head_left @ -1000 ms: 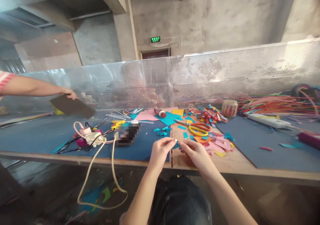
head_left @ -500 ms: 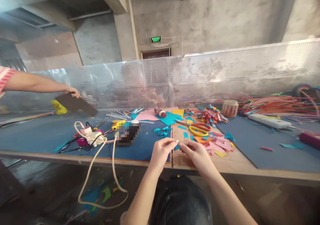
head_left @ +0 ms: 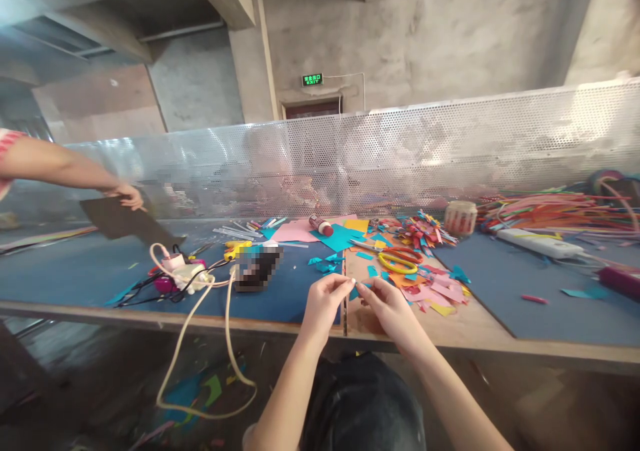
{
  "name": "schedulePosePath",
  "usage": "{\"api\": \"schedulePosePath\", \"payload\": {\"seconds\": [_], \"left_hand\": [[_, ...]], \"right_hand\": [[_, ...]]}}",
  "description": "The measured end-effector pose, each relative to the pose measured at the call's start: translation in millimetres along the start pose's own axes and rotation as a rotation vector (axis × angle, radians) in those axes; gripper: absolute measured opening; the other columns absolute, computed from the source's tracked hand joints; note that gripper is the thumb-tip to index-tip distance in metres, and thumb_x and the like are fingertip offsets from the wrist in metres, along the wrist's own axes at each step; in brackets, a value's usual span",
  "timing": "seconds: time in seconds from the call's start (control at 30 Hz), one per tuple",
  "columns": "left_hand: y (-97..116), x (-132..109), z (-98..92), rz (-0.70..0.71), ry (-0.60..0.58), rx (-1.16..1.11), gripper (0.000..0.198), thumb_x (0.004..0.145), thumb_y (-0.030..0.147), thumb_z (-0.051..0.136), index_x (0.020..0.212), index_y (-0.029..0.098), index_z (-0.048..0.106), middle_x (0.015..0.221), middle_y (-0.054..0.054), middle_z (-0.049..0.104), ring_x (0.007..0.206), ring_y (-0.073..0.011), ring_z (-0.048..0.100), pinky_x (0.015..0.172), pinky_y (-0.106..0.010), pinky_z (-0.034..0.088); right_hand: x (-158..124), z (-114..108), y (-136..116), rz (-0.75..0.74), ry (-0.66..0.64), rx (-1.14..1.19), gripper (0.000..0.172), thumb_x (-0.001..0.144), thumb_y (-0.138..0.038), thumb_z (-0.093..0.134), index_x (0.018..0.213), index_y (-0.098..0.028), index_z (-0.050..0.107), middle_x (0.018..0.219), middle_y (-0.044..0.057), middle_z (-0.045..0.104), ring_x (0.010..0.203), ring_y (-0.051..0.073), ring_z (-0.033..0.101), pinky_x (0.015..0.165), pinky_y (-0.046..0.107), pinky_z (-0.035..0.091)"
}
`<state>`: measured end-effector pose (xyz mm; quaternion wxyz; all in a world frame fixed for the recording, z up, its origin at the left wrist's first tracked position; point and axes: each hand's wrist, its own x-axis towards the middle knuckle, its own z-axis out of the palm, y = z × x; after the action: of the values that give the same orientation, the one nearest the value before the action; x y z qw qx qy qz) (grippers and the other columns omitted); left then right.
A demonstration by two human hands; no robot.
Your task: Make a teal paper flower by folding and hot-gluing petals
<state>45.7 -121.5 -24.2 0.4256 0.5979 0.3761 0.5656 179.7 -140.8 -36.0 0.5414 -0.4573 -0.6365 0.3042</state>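
My left hand [head_left: 325,302] and my right hand [head_left: 386,304] meet above the table's front edge, thumbs and fingertips pinched together. A small piece of blue paper [head_left: 354,293] shows between them, mostly hidden by the fingers. Just beyond the left hand lie several folded blue paper pieces [head_left: 325,263]. Past the right hand are scissors with yellow handles [head_left: 397,264], beside orange handles [head_left: 411,253], among cut paper scraps [head_left: 443,289]. A dark red bottle [head_left: 321,225] lies on blue and pink sheets farther back.
A co-worker's hand [head_left: 129,195] holds a dark board [head_left: 113,222] at the left. A blurred-out phone-like object [head_left: 259,269] and tangled chargers [head_left: 187,274] lie on the blue mat. At the right are a jar [head_left: 460,219], a power strip [head_left: 540,243] and coloured strips [head_left: 550,211].
The co-worker's arm and the dark board have moved left and slightly down; a yellow item behind the board is now out of sight. My hands stay nearly still, fingertips shifting slightly.
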Motion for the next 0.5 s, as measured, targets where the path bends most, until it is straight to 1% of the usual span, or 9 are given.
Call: {"api": "schedulePosePath", "payload": {"seconds": [0.1, 0.2, 0.27, 0.43, 0.5], "left_hand": [[-1.0, 0.9, -0.4, -0.008, -0.005, -0.012, 0.019, 0.068, 0.034, 0.064, 0.063, 0.016, 0.065, 0.063, 0.000, 0.061, 0.066, -0.0152, 0.054, 0.066, -0.024, 0.041], [-3.0, 1.7, -1.2, -0.026, -0.018, -0.020, 0.018, 0.068, 0.034, 0.064, 0.065, 0.016, 0.066, 0.064, -0.001, 0.062, 0.068, -0.0161, 0.056, 0.068, -0.025, 0.042], [-3.8, 2.1, -2.0, -0.041, -0.036, -0.042, 0.017, 0.068, 0.033, 0.065, 0.066, 0.016, 0.065, 0.064, -0.001, 0.063, 0.068, -0.0164, 0.058, 0.069, -0.026, 0.044], [-0.5, 2.8, -2.5, -0.126, -0.108, -0.089, 0.013, 0.066, 0.029, 0.066, 0.066, 0.016, 0.066, 0.063, -0.001, 0.065, 0.067, -0.0176, 0.062, 0.071, -0.029, 0.046], [0.9, 3.6, -1.6, -0.161, -0.108, -0.118, 0.013, 0.064, 0.028, 0.068, 0.066, 0.015, 0.066, 0.063, -0.002, 0.066, 0.067, -0.0180, 0.063, 0.072, -0.030, 0.047]], "right_hand": [[1.3, 0.6, 1.7, -0.057, 0.021, -0.044, 0.031, 0.084, -0.046, 0.045, 0.074, -0.017, 0.054, 0.068, 0.001, 0.055, 0.066, 0.016, 0.052, 0.062, 0.027, 0.041], [4.2, -0.8, 1.2, -0.091, 0.081, -0.106, 0.031, 0.083, -0.045, 0.046, 0.067, -0.019, 0.050, 0.063, 0.000, 0.054, 0.063, 0.016, 0.052, 0.061, 0.027, 0.041], [7.4, -3.3, 0.0, -0.103, 0.087, -0.161, 0.031, 0.082, -0.044, 0.046, 0.064, -0.019, 0.049, 0.060, 0.000, 0.054, 0.061, 0.016, 0.051, 0.059, 0.027, 0.040], [18.3, -13.3, -4.6, -0.108, 0.003, -0.336, 0.030, 0.080, -0.039, 0.047, 0.058, -0.020, 0.048, 0.055, -0.001, 0.050, 0.055, 0.015, 0.047, 0.052, 0.026, 0.035], [21.0, -16.6, -6.3, -0.117, -0.025, -0.386, 0.029, 0.081, -0.036, 0.047, 0.058, -0.019, 0.049, 0.056, -0.001, 0.051, 0.055, 0.015, 0.048, 0.053, 0.026, 0.036]]}}
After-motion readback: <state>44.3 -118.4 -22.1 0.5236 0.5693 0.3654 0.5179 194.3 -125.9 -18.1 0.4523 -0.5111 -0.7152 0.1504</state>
